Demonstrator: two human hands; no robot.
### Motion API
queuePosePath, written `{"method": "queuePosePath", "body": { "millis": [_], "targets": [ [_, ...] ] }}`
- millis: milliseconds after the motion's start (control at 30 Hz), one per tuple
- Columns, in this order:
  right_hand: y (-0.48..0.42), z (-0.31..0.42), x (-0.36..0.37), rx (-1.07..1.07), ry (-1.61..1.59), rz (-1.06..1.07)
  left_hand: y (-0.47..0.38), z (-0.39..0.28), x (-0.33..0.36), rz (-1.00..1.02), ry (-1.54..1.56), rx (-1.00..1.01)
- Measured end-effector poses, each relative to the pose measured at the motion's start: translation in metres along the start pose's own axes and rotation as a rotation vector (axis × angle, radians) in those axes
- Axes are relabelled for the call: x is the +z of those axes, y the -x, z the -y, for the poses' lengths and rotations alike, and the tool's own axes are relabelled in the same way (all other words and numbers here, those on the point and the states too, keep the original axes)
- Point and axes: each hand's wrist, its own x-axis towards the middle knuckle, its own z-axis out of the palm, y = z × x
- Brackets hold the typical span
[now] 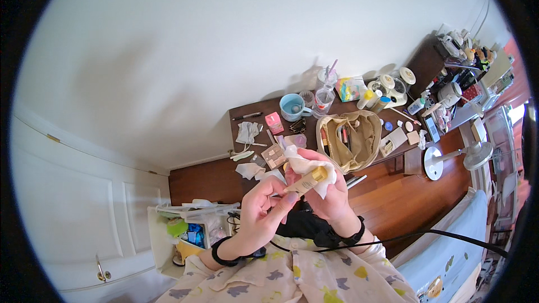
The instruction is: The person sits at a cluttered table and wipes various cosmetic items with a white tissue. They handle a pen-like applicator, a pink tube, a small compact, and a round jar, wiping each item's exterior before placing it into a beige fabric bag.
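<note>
My left hand (pixel 267 208) pinches the lower end of a beige cosmetic tube (pixel 304 185) with a gold cap. Crumpled white tissue (pixel 309 164) is held in my right hand (pixel 330 202), pressed around the back of the capped end. Both hands are raised close together in front of the desk edge. Just beyond them on the dark desk lie an eyeshadow palette (pixel 273 156) and an unzipped beige makeup bag (pixel 353 151) with pencils or brushes inside. More used tissue (pixel 250 171) lies left of the hands.
On the desk stand a light blue mug (pixel 292 108), a clear plastic bottle (pixel 323 103), a pink carton (pixel 274 123) and several small bottles. A white storage bin (pixel 162 235) is at lower left. A black cable (pixel 404 235) crosses before my body to the right.
</note>
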Motion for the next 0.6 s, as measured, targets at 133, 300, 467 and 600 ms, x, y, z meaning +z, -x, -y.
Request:
{"method": "queuePosePath", "body": {
  "millis": [133, 300, 467, 600],
  "targets": [
    [0.007, 0.007, -0.003, -0.090, 0.132, -0.028, 0.000, 0.004, 0.007, -0.005, -0.044, 0.024],
    [0.012, 0.025, -0.011, -0.293, 0.570, 0.093, -0.001, 0.008, 0.011, -0.037, -0.310, 0.183],
    [0.015, 0.059, -0.012, -0.359, 1.407, 0.092, -0.004, 0.003, 0.007, -0.031, -0.793, 0.462],
    [0.019, 0.073, -0.006, -0.274, 1.520, 0.137, -0.007, -0.004, 0.004, 0.047, -1.029, 0.694]
  ]
}}
